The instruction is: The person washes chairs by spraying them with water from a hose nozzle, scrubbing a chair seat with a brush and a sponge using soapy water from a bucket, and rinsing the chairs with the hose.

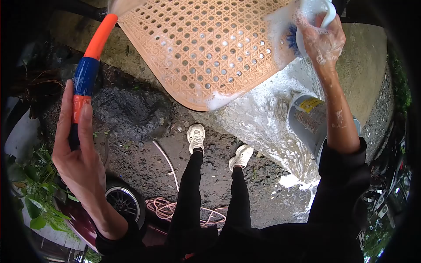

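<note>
My left hand (81, 164) is closed around an orange and blue hose nozzle (87, 74), its tip pointing up toward the top left corner of a tan perforated plastic panel (175, 65). Water appears to spray from that tip across the panel's edge. At the upper right, my soapy right hand (323, 46) grips a scrub brush (301, 44) with a white handle and blue bristles. The bristles touch or sit very near the panel's right edge. Suds lie on the right side and lower corner of the panel. The panel's top end is out of view.
A grey bucket (305, 118) with a yellow label stands below my right forearm. Foamy water runs over the concrete (267, 118). A dark rock (131, 111) is at the left, near a coiled pink hose (164, 208) and a car wheel (125, 204). Plants (37, 204) grow lower left.
</note>
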